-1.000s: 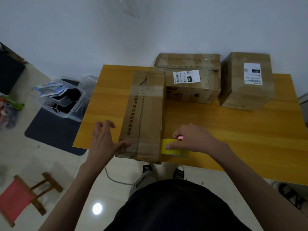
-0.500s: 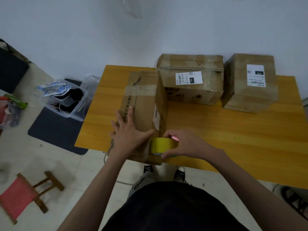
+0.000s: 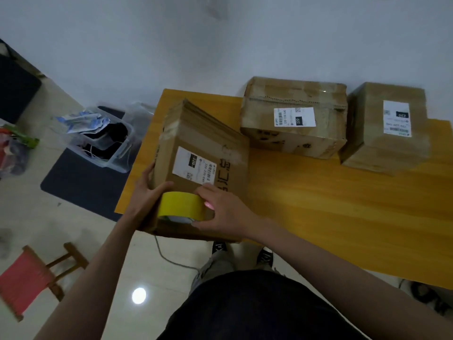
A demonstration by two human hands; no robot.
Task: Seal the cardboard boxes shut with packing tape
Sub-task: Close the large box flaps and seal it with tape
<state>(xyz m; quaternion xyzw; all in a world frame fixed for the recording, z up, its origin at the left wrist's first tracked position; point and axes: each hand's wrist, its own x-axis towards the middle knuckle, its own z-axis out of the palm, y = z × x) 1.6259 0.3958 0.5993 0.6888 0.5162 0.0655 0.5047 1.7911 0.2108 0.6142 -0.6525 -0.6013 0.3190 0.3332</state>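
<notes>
A long cardboard box (image 3: 210,143) lies at the near left corner of the wooden table (image 3: 343,217), tilted, its side with a white shipping label facing up. My left hand (image 3: 147,192) grips the box's near left corner, thumb on top. My right hand (image 3: 220,212) holds a yellow roll of packing tape (image 3: 181,206) against the box's near end. Two more cardboard boxes stand at the back: one in the middle (image 3: 294,119) and one at the right (image 3: 384,128), both with white labels.
On the floor to the left sit a clear plastic bin (image 3: 98,138) with bags and cables on a dark mat (image 3: 81,182), and a small red stool (image 3: 31,273). A cable (image 3: 171,258) trails over the floor by my feet. A white wall stands behind the table.
The long box has been rolled onto another side, so its labelled face is now up. My left hand moved from the top to the near left corner. The tape roll rose onto the box's near end.
</notes>
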